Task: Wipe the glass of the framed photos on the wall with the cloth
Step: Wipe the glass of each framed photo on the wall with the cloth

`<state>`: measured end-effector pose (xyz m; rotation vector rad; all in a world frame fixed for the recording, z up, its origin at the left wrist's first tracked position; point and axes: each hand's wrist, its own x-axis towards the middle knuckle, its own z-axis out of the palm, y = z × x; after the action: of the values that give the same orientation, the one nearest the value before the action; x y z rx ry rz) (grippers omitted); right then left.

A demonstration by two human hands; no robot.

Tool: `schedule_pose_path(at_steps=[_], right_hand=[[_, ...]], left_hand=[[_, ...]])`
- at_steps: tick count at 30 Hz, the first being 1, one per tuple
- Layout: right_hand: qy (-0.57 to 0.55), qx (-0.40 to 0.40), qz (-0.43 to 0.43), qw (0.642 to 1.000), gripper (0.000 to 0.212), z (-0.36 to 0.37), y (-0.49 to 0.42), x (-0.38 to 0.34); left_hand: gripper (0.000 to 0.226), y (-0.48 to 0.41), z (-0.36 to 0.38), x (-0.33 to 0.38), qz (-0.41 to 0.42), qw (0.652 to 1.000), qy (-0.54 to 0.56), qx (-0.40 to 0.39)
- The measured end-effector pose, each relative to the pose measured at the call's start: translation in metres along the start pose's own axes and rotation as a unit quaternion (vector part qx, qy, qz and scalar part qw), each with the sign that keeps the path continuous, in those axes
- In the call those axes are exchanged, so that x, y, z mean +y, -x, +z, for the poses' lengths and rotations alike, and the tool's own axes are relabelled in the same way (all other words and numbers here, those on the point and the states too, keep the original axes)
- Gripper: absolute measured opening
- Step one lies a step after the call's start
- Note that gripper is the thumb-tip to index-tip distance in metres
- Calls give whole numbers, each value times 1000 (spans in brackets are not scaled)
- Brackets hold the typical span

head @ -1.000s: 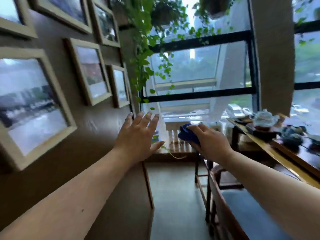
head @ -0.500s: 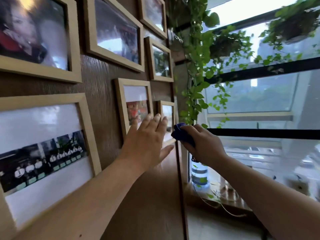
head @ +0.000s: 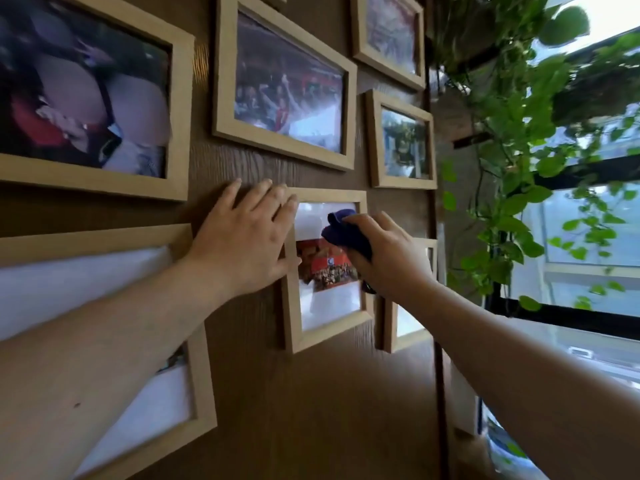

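At the far left hung two large framed photos, one above [head: 86, 95] and one below [head: 100, 327], neither touched by a hand. Beside them the left hand [head: 242, 237], which half a second before had only been reaching along the wall [head: 311, 410], now lay flat with its grip spread, fingers [head: 263, 199] splayed over the top left corner of the small frame [head: 325, 268], apparently steadying it. To its right the right hand [head: 388, 258], earlier held off in front of the window [head: 588, 237], had closed in; its grip was bunched around the blue cloth [head: 343, 230], which now sat against the upper part of that frame's glass. That suggested the wiping of this photo was just starting, with its lower glass and the neighbouring frames [head: 401, 140] probably still to do. Trailing green vines [head: 512, 209] hung farthest right.
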<state>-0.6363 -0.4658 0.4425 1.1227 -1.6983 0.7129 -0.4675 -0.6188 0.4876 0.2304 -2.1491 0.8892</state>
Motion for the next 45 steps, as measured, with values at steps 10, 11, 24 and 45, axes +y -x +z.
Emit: schedule_pose_path(at_steps=[10,11,24,45], right_hand=[[-30,55,-31,998,45,35,-31,-27],[-26,57,-43,997,46,36,-31,-27],[110,-24,14,994,41,40,-18,44],[32,-69,-7,997,50,48,15,33]], left_hand=[[104,-16,12,-1,-30,998,-39,-28],[104,-16,13,-2,-26,998,-41,-27],[105,-14,16,-6,-12,998,-53,-21],[105,-14,19,-3,-20,997,-71,-16]])
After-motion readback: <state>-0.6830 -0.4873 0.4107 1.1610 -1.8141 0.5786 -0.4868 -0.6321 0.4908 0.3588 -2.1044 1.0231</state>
